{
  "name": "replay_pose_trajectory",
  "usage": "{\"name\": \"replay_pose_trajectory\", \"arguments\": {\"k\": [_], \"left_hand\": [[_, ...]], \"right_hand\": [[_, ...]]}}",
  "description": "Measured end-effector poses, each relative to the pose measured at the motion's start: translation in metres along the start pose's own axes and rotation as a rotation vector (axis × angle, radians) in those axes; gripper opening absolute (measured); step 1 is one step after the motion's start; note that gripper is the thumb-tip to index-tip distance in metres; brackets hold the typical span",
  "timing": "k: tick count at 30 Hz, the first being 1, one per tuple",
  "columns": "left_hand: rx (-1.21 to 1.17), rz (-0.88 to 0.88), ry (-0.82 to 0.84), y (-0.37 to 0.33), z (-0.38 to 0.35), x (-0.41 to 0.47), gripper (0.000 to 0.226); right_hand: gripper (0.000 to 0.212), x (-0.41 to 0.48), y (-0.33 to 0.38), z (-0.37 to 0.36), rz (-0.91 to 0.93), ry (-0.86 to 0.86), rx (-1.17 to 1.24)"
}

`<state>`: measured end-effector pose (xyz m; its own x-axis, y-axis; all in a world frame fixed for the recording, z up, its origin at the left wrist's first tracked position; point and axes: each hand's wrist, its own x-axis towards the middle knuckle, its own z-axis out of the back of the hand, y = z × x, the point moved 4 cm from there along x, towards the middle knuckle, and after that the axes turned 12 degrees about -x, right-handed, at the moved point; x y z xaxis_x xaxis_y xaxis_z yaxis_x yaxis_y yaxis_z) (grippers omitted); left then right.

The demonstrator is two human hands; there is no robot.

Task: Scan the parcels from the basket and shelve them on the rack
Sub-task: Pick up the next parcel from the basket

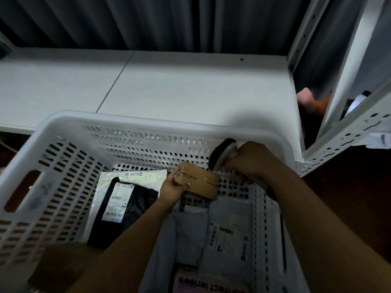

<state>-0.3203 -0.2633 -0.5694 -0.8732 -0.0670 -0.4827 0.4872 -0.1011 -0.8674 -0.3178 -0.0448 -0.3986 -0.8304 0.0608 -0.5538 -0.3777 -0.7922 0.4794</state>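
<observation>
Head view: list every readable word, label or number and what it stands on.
"contact lenses", upside down, partly cut off: pink packet.
Dark print on the small cardboard box: blurred.
Shipping labels on the black bag, white mailer, grey mailer: too small.

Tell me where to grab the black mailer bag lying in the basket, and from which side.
Probably best to pinch the black mailer bag at its far right corner, coming from above. It lies flat and soft-looking on the floor of the basket, label up, and that corner sits clear of the side wall.
</observation>
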Motion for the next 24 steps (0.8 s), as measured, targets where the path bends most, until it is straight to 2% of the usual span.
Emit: {"name": "replay_pose_trajectory", "arguments": {"k": [5,9,14,24], "left_hand": [[-0.109,0.006,-0.053,-0.031,0.013,-0.036,0.075],[-0.239,0.021,-0.005,-0.059,0.031,-0.081,0.081],[-0.477,-0.019,0.081,-0.102,0.045,-0.159,0.069],[-0.204,-0.376,0.269,-0.202,0.089,-0.290,0.077]], "right_hand": [[0.028,-0.023,0.008,0.014,0.046,-0.036,0.056],[0.014,-0.057,0.011,0.024,0.072,-0.114,0.172],[0.008,-0.115,0.017,0.046,0.093,-0.234,0.315],[0.013,-0.237,0.050,0.052,0.232,-0.362,0.664]]}}
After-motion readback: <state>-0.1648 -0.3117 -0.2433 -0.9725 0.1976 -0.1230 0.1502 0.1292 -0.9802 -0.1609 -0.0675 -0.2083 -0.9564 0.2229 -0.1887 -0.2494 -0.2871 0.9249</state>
